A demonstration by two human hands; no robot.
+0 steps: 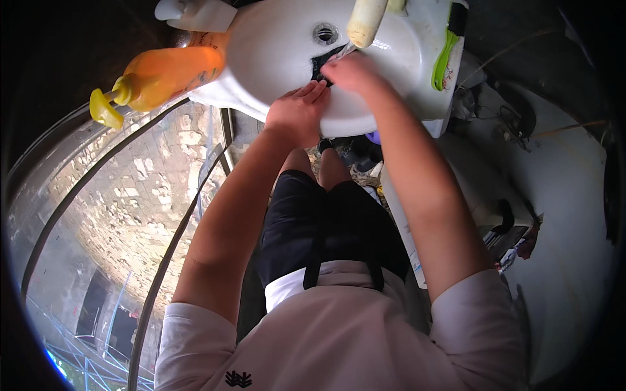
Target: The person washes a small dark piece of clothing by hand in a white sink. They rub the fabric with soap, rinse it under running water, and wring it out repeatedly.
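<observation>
Water runs from the pale faucet spout point(364, 27) over a small black item point(320, 62), perhaps cloth, in the white sink basin point(274, 63). On the right side of this item, just below the spout, my right hand point(349, 71) has its fingers curled against it; whether they grip it is hidden. My left hand point(301, 110) reaches over the basin's near rim, its fingers together and their tips at the item's lower edge. How its fingertips meet the item cannot be made out. The drain point(325, 33) lies beyond the black item.
An orange bottle with a yellow pump point(171, 73) lies towards the left rim, near a white container point(200, 14). A green-handled brush point(445, 58) rests on the sink's right ledge. Window framing point(164, 273) stands at left, a white appliance-like box point(469, 195) at right.
</observation>
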